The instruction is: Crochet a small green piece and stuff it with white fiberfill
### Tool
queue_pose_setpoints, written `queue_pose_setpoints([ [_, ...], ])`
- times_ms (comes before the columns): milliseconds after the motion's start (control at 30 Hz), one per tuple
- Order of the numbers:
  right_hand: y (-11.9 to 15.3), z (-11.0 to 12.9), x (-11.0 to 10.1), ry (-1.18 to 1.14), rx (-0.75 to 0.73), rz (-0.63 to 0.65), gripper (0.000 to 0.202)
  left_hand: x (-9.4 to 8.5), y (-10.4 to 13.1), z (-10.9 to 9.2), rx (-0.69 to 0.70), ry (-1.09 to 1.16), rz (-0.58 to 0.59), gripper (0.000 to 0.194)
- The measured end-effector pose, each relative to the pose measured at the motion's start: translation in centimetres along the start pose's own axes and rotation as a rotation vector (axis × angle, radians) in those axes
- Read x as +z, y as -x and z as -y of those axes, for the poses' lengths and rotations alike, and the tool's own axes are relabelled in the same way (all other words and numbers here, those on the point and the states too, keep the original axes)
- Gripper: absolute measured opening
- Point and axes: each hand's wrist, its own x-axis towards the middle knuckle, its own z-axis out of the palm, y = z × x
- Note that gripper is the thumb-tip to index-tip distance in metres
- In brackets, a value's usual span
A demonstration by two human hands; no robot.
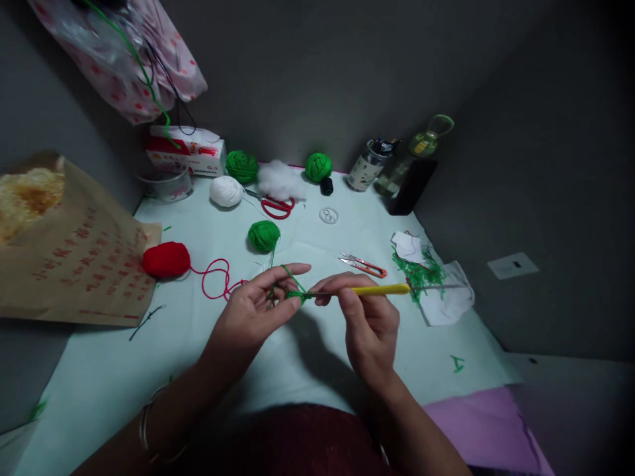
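Note:
Between the fingertips of my left hand (260,304) is a small piece of green crochet work (296,296). A strand of green yarn passes over my raised left index finger and leads back to a green yarn ball (264,236). My right hand (370,324) is closed around a crochet hook with a yellow handle (380,289). The metal tip of the hook meets the green piece. Just beyond my right hand lie thread snips (364,265) with orange handles. Part of the green piece is hidden by my left fingers.
A red yarn ball (167,260) and a paper bag (94,258) are on the left. Farther back are a white yarn ball (226,191), red-handled scissors (278,207) and white stuffing (280,180). Green yarn scraps (421,271), a pen cup (366,166) and a bottle (397,177) stand right.

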Motion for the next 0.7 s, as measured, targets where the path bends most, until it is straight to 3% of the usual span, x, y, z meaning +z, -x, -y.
queue_pose_setpoints([
  [200,0.37,0.21,0.19,0.186,-0.252,0.023,0.025,0.39,0.26,-0.01,0.106,-0.142,-0.081,0.038],
  [400,0.16,0.46,0.26,0.093,-0.177,-0.026,0.023,0.07,0.26,0.02,0.123,-0.182,-0.038,0.037],
  [700,0.24,0.34,-0.05,0.18,-0.247,0.026,0.023,0.1,0.35,-0.02,0.232,-0.353,-0.072,0.033],
])
